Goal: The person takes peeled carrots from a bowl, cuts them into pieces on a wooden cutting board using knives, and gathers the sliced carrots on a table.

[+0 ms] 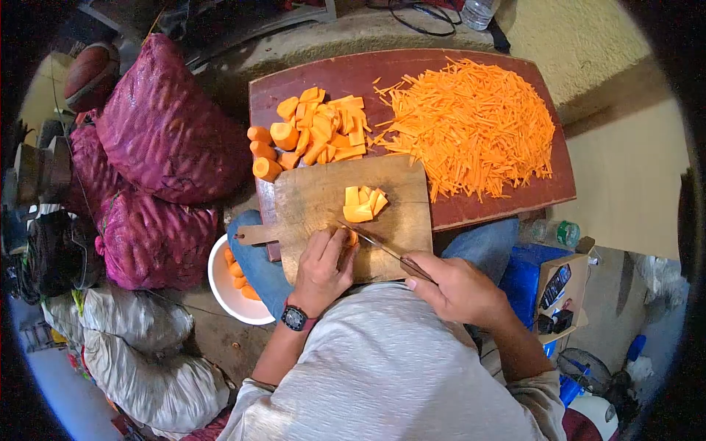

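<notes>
My left hand [322, 270] is closed around a carrot piece [352, 238] on the wooden cutting board [309, 192]; most of that piece is hidden by my fingers. In my right hand [463, 291] is the handle of a knife [382, 248], its blade reaching left to the held piece. Just beyond the blade lie several flat carrot slices [363, 203]. Behind the board's left side sits a heap of carrot chunks and slices [323, 128]. A big mound of carrot sticks [478, 125] covers the right part of the dark red table [471, 214].
Purple mesh sacks [165, 132] stand at the left, with white sacks [151, 375] below them. A white basin [220, 283] holding carrots is beside my left knee. On the right are a blue box [523, 275] and a plastic bottle [551, 233].
</notes>
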`<action>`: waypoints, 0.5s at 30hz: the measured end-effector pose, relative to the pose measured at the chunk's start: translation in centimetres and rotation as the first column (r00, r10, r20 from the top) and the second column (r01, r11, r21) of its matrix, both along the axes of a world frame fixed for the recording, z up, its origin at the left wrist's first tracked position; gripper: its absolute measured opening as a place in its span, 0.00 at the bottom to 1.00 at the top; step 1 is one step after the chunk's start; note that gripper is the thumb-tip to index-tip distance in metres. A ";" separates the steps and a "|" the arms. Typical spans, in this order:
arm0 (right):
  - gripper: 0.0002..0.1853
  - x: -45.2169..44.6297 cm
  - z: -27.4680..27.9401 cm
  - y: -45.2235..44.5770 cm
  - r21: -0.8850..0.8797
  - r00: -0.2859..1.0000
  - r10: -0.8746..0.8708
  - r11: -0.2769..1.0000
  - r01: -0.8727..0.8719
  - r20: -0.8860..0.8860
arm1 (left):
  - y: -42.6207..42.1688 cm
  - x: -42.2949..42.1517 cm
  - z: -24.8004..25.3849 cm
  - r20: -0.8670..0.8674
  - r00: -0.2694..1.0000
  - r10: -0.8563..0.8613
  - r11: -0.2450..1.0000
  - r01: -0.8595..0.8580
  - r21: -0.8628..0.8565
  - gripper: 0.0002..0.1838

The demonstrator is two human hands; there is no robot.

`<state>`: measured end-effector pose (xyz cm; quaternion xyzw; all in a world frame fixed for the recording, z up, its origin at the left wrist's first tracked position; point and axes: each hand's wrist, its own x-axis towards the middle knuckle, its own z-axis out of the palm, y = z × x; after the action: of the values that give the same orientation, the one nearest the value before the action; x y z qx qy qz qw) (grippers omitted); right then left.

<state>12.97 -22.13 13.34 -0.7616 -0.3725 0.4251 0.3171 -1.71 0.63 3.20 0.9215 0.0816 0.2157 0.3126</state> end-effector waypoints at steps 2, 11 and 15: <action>0.20 0.2 0.3 0.2 -0.001 1.000 0.008 1.000 -0.008 -0.007 | 0.0 0.0 -0.1 0.013 1.000 -0.001 1.000 0.001 0.002 0.23; 0.16 0.3 -4.1 2.6 -0.043 0.998 0.059 0.997 -0.057 0.033 | 0.0 0.0 -0.2 0.037 0.999 -0.013 0.999 0.012 0.033 0.23; 0.14 0.2 -4.8 2.9 0.041 1.000 -0.015 0.999 0.016 -0.024 | -0.3 -0.2 -0.6 0.047 0.999 0.023 1.000 -0.023 0.008 0.22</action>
<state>13.21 -19.20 8.54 -0.7526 -0.3715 0.4239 0.3405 -1.95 0.37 2.57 0.9164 0.0840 0.2410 0.3082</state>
